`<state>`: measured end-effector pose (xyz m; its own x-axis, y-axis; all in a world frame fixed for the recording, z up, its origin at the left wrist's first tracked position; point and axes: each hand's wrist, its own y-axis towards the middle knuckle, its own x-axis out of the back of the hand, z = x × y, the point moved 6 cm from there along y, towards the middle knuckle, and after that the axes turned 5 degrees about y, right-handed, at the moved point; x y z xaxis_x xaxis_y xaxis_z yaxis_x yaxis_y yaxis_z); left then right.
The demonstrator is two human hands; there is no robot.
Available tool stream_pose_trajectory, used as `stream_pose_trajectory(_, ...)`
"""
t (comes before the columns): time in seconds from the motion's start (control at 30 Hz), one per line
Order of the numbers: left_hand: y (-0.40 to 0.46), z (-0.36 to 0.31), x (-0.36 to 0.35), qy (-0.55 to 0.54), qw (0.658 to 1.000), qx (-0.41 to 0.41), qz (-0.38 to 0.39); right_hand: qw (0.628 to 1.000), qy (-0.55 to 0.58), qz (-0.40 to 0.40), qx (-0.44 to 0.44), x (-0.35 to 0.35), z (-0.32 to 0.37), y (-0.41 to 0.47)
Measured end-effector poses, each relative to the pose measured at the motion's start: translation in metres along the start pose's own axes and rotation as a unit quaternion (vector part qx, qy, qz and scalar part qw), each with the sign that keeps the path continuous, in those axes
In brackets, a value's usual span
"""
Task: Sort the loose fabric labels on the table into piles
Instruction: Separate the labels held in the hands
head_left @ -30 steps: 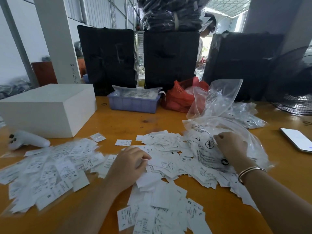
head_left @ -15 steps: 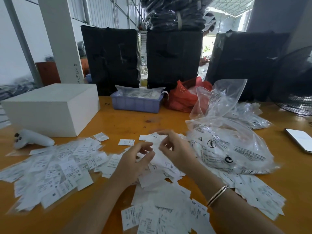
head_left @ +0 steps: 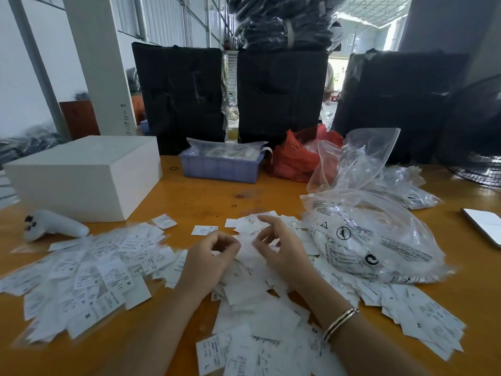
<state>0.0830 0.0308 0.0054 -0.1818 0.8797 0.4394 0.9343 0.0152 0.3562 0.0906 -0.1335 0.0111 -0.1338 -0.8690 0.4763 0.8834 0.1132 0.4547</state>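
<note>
Left hand: your left hand (head_left: 210,257) hovers over the middle of the desk, fingers curled with thumb and fingertips drawn together; whether they pinch a label, the picture does not settle.
Right hand: your right hand (head_left: 282,246) sits just beside it, fingers bent and spread, apparently holding nothing; a bracelet (head_left: 340,322) circles that wrist.
Labels under the hands: a loose heap of white fabric labels (head_left: 252,299) lies beneath both hands and runs to the near edge of the desk.
Left pile: a broad spread of labels (head_left: 89,272) covers the desk's near left part.
Right side: a clear plastic bag (head_left: 379,240) with printed warnings lies just right of your right hand, labels showing under its near edge.
Left edge: a white controller (head_left: 54,225) lies before a white box (head_left: 86,175).
Far side: a blue tray (head_left: 221,165) and a red bag (head_left: 294,156) stand toward the far edge.
Right edge: a phone (head_left: 484,223) lies flat.
Desk: orange wood (head_left: 206,196).
</note>
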Motion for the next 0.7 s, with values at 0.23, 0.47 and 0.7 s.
stream_pose_trajectory(0.23,0.001,0.010,0.001,-0.089,0.993,0.065,-0.039,0.957,-0.281,0.033,-0.070,0.001,-0.030,0.003)
stream_pose_trajectory(0.47,-0.001,0.008,0.007,-0.139,0.985,0.067,-0.071,0.952,-0.301,0.031,-0.044,-0.002,-0.026,0.004)
stream_pose_trajectory(0.7,0.001,0.016,0.009,-0.112,0.983,0.100,-0.109,0.958,-0.263,0.087,-0.069,-0.012,-0.023,0.003)
